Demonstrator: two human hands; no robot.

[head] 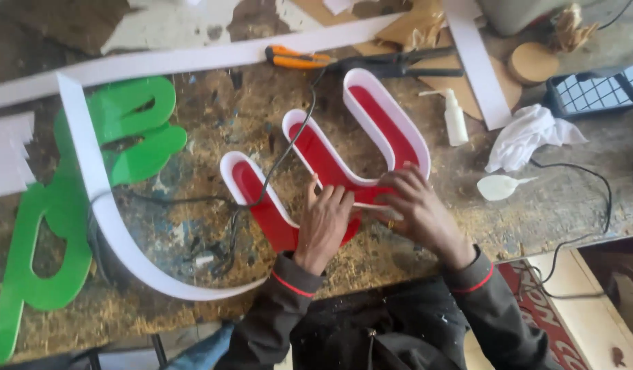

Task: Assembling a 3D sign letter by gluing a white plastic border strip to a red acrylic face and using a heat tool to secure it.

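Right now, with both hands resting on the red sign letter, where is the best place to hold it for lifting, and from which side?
Probably the lower joined part of the red sign letter, coming from the near bench edge, where the left hand and right hand already lie. Its three prongs point away, and a black cable crosses the far prongs, so the near base looks freest.
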